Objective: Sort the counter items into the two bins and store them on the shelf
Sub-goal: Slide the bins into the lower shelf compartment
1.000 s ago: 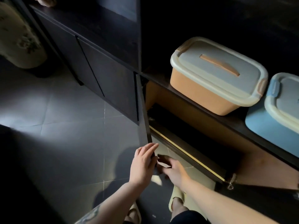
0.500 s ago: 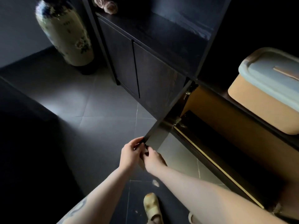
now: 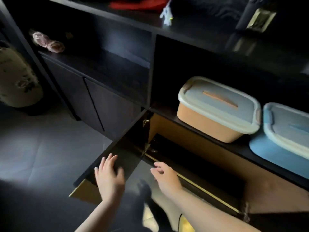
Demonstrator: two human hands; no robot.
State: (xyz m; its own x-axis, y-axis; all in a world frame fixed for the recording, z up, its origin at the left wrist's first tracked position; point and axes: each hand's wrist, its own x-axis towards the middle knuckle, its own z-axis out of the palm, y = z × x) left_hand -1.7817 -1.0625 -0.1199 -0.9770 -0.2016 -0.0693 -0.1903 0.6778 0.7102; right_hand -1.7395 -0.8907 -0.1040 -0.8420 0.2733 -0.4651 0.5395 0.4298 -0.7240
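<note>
Dark shelving fronts you: orange bin (image 3: 215, 113) and blue bin (image 3: 287, 131) sit lidded on the shelf (image 3: 209, 141), up-right of your hands; left hand (image 3: 109, 177) flat on the open cabinet door (image 3: 127, 153), right hand (image 3: 165, 177) loose, empty, nearer the bins.

No legible text, label, brand, number or sign found anywhere in view. Label-like pale panel seen on dark bottle (image 3: 255, 15) on cabinet top, but blurred; nothing on it can be read. Dark markings seen on pale vase (image 3: 16, 81) at left; whether pattern or writing cannot be told. Lids of orange bin (image 3: 215, 108) and blue bin (image 3: 287, 129) on shelf seen plain, no print made out.
</note>
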